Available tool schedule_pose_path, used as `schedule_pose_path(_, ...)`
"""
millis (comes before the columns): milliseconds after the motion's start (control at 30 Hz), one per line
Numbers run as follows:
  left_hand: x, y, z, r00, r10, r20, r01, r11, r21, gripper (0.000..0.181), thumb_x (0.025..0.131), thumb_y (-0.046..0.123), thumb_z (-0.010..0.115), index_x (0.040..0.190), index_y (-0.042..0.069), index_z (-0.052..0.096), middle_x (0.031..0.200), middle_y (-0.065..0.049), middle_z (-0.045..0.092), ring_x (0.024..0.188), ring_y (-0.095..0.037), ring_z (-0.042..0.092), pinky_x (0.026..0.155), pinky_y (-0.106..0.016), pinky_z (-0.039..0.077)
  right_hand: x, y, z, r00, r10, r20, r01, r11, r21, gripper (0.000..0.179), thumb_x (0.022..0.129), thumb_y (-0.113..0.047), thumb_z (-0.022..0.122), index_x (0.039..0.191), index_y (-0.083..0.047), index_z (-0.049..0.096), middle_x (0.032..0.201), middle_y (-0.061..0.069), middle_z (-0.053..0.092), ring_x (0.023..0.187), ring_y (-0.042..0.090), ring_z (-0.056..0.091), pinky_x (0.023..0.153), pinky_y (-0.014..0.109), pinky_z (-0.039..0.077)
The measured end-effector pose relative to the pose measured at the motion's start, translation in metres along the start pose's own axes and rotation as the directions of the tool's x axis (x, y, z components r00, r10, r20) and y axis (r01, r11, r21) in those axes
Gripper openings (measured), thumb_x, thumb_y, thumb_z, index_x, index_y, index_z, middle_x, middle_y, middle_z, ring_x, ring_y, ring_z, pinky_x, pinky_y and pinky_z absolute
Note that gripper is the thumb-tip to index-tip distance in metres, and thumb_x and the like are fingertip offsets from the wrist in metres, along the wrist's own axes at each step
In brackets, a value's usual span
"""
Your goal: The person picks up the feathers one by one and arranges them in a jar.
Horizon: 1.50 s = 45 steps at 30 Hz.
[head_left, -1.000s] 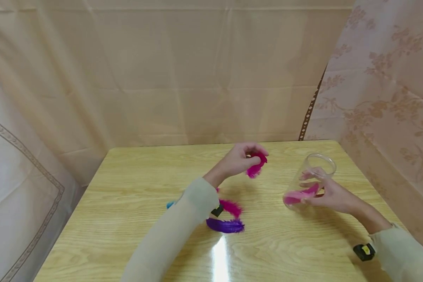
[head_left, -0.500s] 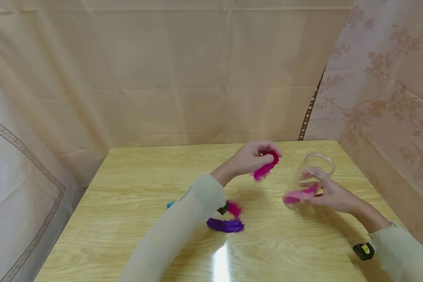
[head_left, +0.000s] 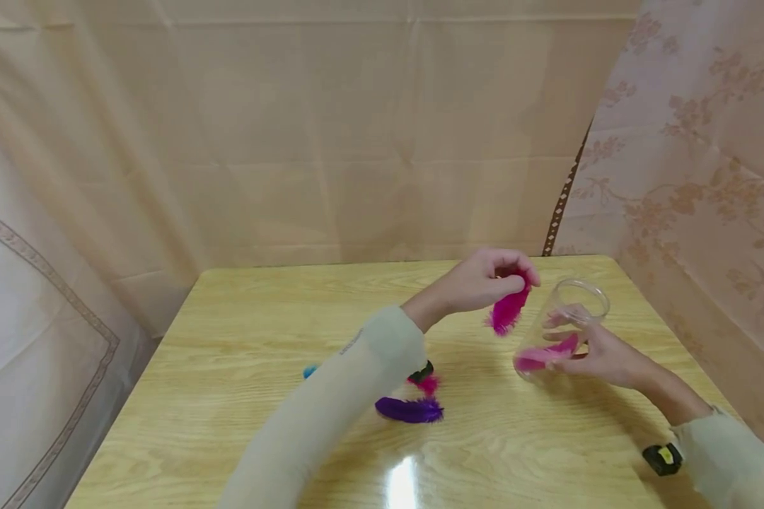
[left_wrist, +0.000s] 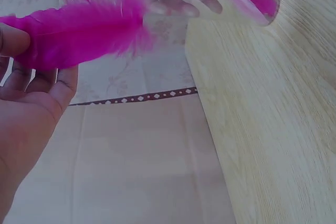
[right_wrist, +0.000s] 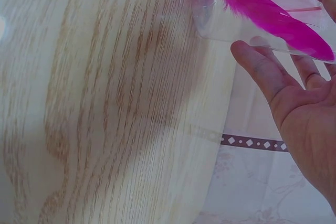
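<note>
My left hand (head_left: 480,283) pinches a magenta feather (head_left: 509,307) between thumb and fingers, its fluffy end hanging down. In the left wrist view, that feather (left_wrist: 84,30) points toward the clear container's wall. My right hand (head_left: 601,357) grips a clear cylindrical container (head_left: 539,326), tilted with its round mouth up and to the right. Pink feathers (head_left: 547,353) lie inside near its bottom; the right wrist view shows one bright feather (right_wrist: 278,19) through the wall. The left hand is just left of the container's mouth, slightly above it.
On the wooden table (head_left: 242,339) lie a purple feather (head_left: 410,411) and a pink feather (head_left: 429,386), partly hidden by the left sleeve. A blue tip (head_left: 310,371) shows beyond that sleeve. Small black devices sit at both cuffs. Curtains (head_left: 356,141) stand behind the table.
My left hand has moved right with the magenta feather, closer to the container's mouth, and the feather now hangs lower. The right hand and container have stayed nearly still.
</note>
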State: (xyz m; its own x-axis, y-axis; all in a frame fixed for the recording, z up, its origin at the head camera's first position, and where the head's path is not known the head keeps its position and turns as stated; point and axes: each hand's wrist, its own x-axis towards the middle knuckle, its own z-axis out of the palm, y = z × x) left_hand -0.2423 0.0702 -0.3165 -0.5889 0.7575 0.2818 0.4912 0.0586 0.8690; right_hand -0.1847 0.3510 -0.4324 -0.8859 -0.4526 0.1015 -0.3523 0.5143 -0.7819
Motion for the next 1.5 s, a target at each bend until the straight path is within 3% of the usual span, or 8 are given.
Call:
schedule_pose_path(400, 0.014, 0.011, 0.004, 0.999, 0.037, 0.018, -0.038, 0.999, 0.026, 0.016, 0.101, 0.0, 0.054, 0.107, 0.003, 0.069, 0.097, 0.0, 0.067, 0.081, -0.011, 0.057, 0.076, -0.021, 0.052, 0.003, 0.001, 0.003, 0.999, -0.038, 0.002, 0.038, 0.998, 0.042, 0.074, 0.086, -0.007, 0.082, 0.144, -0.009, 0.036, 0.132, 0.022, 0.047, 0.111, 0.02, 0.065, 0.072, 0.032, 0.06)
schedule_pose_path(667, 0.026, 0.021, 0.008, 0.995, 0.078, 0.058, -0.08, 0.996, 0.037, 0.021, 0.1, -0.004, 0.053, 0.119, 0.0, 0.062, 0.107, -0.002, 0.066, 0.093, -0.007, 0.061, 0.088, -0.018, 0.051, 0.003, -0.001, 0.003, 0.999, -0.042, 0.013, 0.041, 0.998, 0.039, 0.081, 0.087, -0.007, 0.081, 0.149, -0.011, 0.03, 0.131, 0.018, 0.044, 0.113, 0.015, 0.064, 0.072, 0.031, 0.059)
schedule_pose_path(900, 0.037, 0.024, 0.008, 0.991, 0.099, 0.091, -0.105, 0.993, 0.057, 0.022, 0.097, -0.008, 0.057, 0.118, -0.003, 0.061, 0.106, -0.007, 0.067, 0.093, -0.009, 0.063, 0.086, -0.017, 0.051, 0.003, -0.002, 0.002, 1.0, -0.021, 0.022, 0.02, 0.999, 0.044, 0.082, 0.086, -0.008, 0.082, 0.148, -0.009, 0.029, 0.137, 0.017, 0.041, 0.11, 0.034, 0.065, 0.073, 0.032, 0.06)
schedule_pose_path(1067, 0.042, 0.029, 0.005, 0.991, 0.094, 0.096, -0.103, 0.991, 0.09, 0.02, 0.096, -0.006, 0.06, 0.116, -0.003, 0.065, 0.102, -0.004, 0.068, 0.091, -0.01, 0.063, 0.084, -0.017, 0.052, 0.003, -0.001, 0.0, 0.999, 0.018, 0.028, -0.02, 0.999, 0.044, 0.087, 0.086, -0.012, 0.083, 0.152, -0.008, 0.027, 0.14, 0.007, 0.035, 0.102, 0.029, 0.065, 0.077, 0.033, 0.06)
schedule_pose_path(1167, 0.045, 0.035, 0.004, 0.992, 0.093, 0.091, -0.102, 0.99, 0.101, 0.014, 0.097, -0.004, 0.061, 0.109, -0.002, 0.068, 0.098, -0.002, 0.069, 0.083, -0.011, 0.061, 0.079, -0.019, 0.053, 0.003, -0.001, 0.0, 0.999, 0.006, 0.041, -0.009, 0.997, 0.074, 0.089, 0.087, -0.009, 0.082, 0.153, -0.006, 0.024, 0.143, 0.013, 0.039, 0.109, 0.031, 0.065, 0.078, 0.035, 0.06)
schedule_pose_path(1300, 0.049, 0.047, 0.004, 0.993, 0.092, 0.077, -0.102, 0.985, 0.137, 0.009, 0.098, -0.001, 0.061, 0.101, 0.001, 0.07, 0.091, -0.001, 0.069, 0.074, -0.014, 0.06, 0.075, -0.019, 0.052, 0.002, -0.002, 0.001, 0.999, 0.008, 0.05, -0.013, 0.996, 0.091, 0.086, 0.088, -0.006, 0.08, 0.152, -0.002, 0.022, 0.138, 0.032, 0.049, 0.115, 0.038, 0.062, 0.078, 0.036, 0.06)
schedule_pose_path(1433, 0.052, 0.059, 0.004, 0.994, 0.082, 0.074, -0.095, 0.976, 0.195, 0.01, 0.1, 0.004, 0.06, 0.1, 0.004, 0.07, 0.088, 0.0, 0.069, 0.073, -0.013, 0.06, 0.075, -0.017, 0.052, 0.001, -0.002, 0.002, 0.999, 0.006, 0.042, -0.01, 0.996, 0.093, 0.077, 0.088, -0.006, 0.079, 0.146, 0.0, 0.029, 0.134, 0.029, 0.049, 0.117, 0.046, 0.059, 0.078, 0.037, 0.06)
schedule_pose_path(1500, 0.053, 0.064, 0.005, 0.994, 0.078, 0.072, -0.093, 0.968, 0.233, 0.011, 0.1, 0.006, 0.059, 0.1, 0.006, 0.07, 0.09, 0.002, 0.069, 0.073, -0.011, 0.059, 0.075, -0.017, 0.051, 0.001, -0.002, 0.002, 0.999, -0.008, 0.034, 0.005, 0.995, 0.095, 0.073, 0.088, -0.004, 0.079, 0.144, 0.0, 0.032, 0.133, 0.027, 0.046, 0.118, 0.038, 0.062, 0.078, 0.035, 0.06)
